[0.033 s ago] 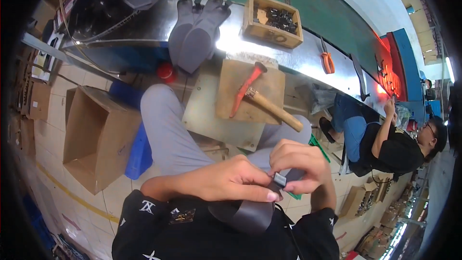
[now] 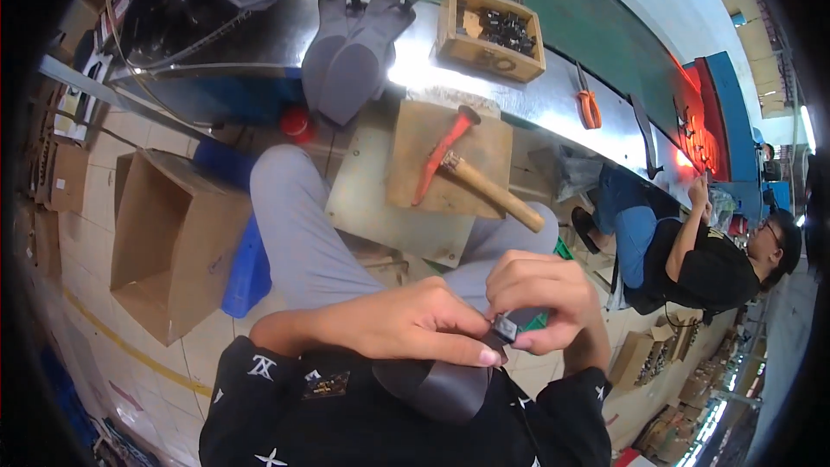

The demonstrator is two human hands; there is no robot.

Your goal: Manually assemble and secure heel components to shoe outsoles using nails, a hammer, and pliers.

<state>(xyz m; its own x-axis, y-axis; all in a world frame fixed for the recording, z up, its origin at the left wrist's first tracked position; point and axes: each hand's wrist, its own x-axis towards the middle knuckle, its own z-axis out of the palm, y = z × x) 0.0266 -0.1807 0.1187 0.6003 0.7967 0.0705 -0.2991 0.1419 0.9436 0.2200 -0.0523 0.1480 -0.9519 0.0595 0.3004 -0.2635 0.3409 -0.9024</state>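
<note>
In my lap I hold a dark grey, paddle-shaped flap (image 2: 441, 391) with a small dark buckle (image 2: 504, 327) at its narrow end. My left hand (image 2: 424, 324) is closed on the flap, its thumb pressed on top beside the buckle. Fingers and thumb of my right hand (image 2: 545, 301) pinch around the buckle, hiding part of it. A hammer (image 2: 493, 190) with a red head and wooden handle lies beyond my hands on a brown board (image 2: 411, 138). Several similar grey flaps (image 2: 350, 69) with black clips hang over the bench edge.
On the metal bench (image 2: 432, 78) stand a wooden box (image 2: 497, 62) of small black clips and orange-handled pliers (image 2: 590, 108). An open cardboard box (image 2: 156, 251) sits on the floor at left, beside a blue bin (image 2: 246, 272). A co-worker (image 2: 726, 251) sits at right, near a glowing red machine (image 2: 705, 121).
The buckle has tilted slightly between my right fingers, and the right hand has shifted a little. My left hand keeps its hold on the flap.
</note>
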